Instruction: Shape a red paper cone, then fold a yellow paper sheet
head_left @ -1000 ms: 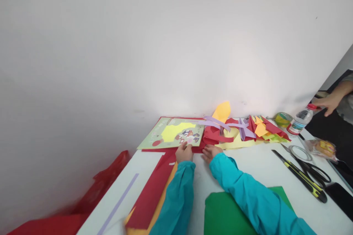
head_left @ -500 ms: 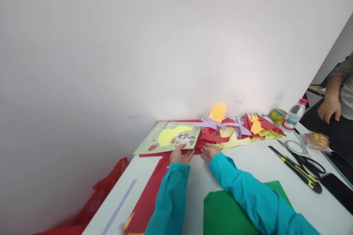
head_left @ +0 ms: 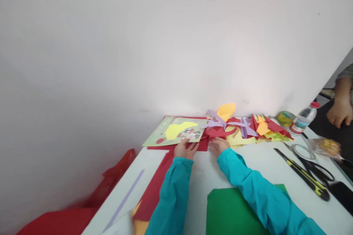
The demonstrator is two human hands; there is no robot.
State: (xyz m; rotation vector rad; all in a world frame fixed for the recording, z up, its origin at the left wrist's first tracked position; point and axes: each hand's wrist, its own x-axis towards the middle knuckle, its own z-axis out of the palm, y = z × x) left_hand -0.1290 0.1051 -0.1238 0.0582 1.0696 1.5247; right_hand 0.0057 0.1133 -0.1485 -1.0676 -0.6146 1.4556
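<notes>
My left hand (head_left: 185, 149) is at the near edge of a pale green printed booklet (head_left: 154, 136), its fingers apart and its fingertips touching the cover. A yellow paper piece (head_left: 176, 129) lies on the booklet, and red paper (head_left: 203, 145) shows beneath it. My right hand (head_left: 218, 145) rests at the right end of that red paper, beside a curved red paper strip (head_left: 220, 132). Its fingers are stretched forward, with the tips partly hidden. Purple paper strips (head_left: 213, 123) and an orange piece (head_left: 226, 111) lie just behind.
Folded colored papers (head_left: 263, 126) line the wall, near a tape roll (head_left: 285, 118) and a water bottle (head_left: 305, 118). At right lie a utility knife (head_left: 302, 174), scissors (head_left: 317, 170) and a wrapped snack (head_left: 328, 147). Green paper (head_left: 228, 209) lies under my right sleeve. Another person's hand (head_left: 340, 112) shows at far right.
The view has shifted, so most things appear farther right. My right hand has moved slightly away from my left, widening the gap between them. My left hand stays at the booklet's near edge.
</notes>
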